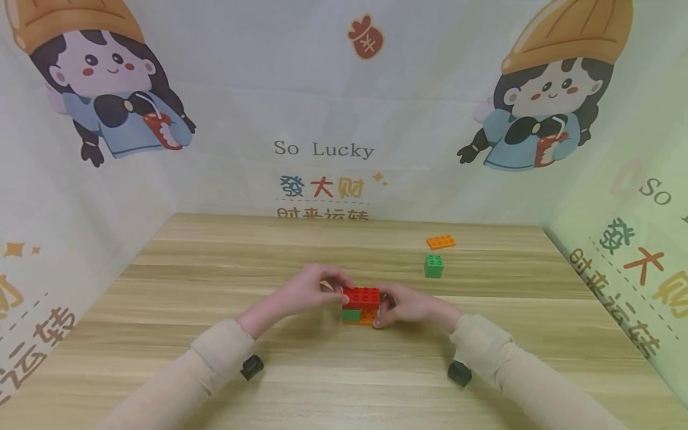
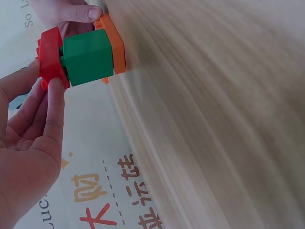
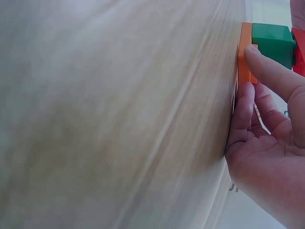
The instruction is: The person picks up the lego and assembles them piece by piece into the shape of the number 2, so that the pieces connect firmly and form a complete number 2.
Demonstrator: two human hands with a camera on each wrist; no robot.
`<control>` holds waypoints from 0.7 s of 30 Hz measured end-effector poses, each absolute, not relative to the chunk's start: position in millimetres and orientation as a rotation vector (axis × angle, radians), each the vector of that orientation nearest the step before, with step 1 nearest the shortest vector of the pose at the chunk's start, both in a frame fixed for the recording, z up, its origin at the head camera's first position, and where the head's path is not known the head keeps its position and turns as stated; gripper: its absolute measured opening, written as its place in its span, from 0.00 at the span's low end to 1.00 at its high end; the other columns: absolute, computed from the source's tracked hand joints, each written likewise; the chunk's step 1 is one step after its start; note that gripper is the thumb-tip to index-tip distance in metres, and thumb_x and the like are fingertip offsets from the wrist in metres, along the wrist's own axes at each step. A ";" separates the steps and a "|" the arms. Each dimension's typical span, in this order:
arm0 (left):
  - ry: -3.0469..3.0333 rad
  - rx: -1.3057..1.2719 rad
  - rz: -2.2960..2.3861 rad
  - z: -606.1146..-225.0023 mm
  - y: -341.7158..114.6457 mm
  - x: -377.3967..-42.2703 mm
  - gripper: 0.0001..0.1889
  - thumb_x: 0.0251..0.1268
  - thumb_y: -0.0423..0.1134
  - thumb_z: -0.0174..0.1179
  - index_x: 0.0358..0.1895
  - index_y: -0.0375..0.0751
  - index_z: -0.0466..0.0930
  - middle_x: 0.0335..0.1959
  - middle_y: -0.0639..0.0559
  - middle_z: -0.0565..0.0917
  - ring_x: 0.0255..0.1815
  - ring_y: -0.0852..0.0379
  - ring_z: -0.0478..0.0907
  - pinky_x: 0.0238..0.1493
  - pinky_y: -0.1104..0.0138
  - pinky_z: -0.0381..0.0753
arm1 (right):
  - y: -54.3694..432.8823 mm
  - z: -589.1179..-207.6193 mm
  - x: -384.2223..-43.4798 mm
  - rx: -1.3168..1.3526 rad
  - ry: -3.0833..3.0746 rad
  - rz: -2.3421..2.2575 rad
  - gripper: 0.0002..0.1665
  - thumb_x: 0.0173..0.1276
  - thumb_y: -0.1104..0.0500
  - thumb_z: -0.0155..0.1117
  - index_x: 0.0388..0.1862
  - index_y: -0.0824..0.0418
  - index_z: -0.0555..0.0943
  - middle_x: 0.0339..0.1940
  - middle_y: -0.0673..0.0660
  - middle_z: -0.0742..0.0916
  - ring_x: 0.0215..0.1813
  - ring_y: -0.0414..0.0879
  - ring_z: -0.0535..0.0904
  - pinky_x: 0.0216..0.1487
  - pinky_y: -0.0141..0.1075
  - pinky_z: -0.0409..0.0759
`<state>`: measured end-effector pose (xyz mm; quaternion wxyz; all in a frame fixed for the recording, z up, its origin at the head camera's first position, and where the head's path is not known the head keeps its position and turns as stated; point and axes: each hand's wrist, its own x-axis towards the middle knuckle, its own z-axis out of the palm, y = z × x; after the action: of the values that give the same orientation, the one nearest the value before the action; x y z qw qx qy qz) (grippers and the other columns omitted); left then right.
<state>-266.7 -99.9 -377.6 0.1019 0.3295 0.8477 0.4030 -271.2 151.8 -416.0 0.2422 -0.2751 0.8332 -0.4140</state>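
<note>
A small stack of toy building bricks stands on the wooden table. At its base lies an orange plate (image 3: pixel 245 40), with a green brick (image 2: pixel 88 55) on its left part. Over the green brick is a red brick (image 1: pixel 362 298); in the left wrist view it looks slightly tilted, with green studs showing in the gap. My left hand (image 1: pixel 306 291) pinches the red brick at its left end between thumb and fingers. With thumb and fingers, my right hand (image 1: pixel 411 304) grips the right end of the orange plate, low against the table.
Behind the stack to the right, a second green brick (image 1: pixel 433 267) stands on the table (image 1: pixel 301 382). Farther back lies another orange plate (image 1: pixel 441 242). Printed cloth (image 1: pixel 322 89) hangs behind and at both sides. Small black devices (image 1: pixel 459 373) sit under both wrists.
</note>
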 end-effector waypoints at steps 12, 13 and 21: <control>2.516 0.984 1.193 -379.0 -100.3 -264.9 0.12 0.60 0.33 0.68 0.48 0.38 0.84 0.41 0.47 0.87 0.40 0.61 0.80 0.46 0.71 0.86 | 150.8 -417.0 -271.1 -0.733 2.265 -1.149 0.24 0.61 0.62 0.71 0.56 0.63 0.77 0.28 0.50 0.79 0.32 0.42 0.72 0.37 0.31 0.72; 2.515 0.978 1.195 -378.9 -100.1 -264.8 0.12 0.60 0.33 0.68 0.48 0.38 0.84 0.41 0.47 0.87 0.39 0.61 0.80 0.46 0.71 0.86 | 150.7 -416.9 -270.9 -0.732 2.265 -1.152 0.24 0.61 0.62 0.71 0.56 0.63 0.77 0.28 0.50 0.79 0.32 0.42 0.72 0.37 0.31 0.72; 2.529 0.945 1.187 -378.7 -98.2 -264.8 0.13 0.58 0.32 0.69 0.46 0.38 0.84 0.40 0.47 0.87 0.38 0.61 0.80 0.46 0.69 0.86 | 151.1 -417.0 -270.5 -0.733 2.257 -1.162 0.23 0.60 0.62 0.71 0.54 0.64 0.77 0.27 0.50 0.80 0.32 0.42 0.72 0.37 0.31 0.72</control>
<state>-264.8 -98.2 -378.7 0.0958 0.3190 0.8535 0.4007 -270.5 151.1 -417.0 0.2471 -0.2686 0.8278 -0.4261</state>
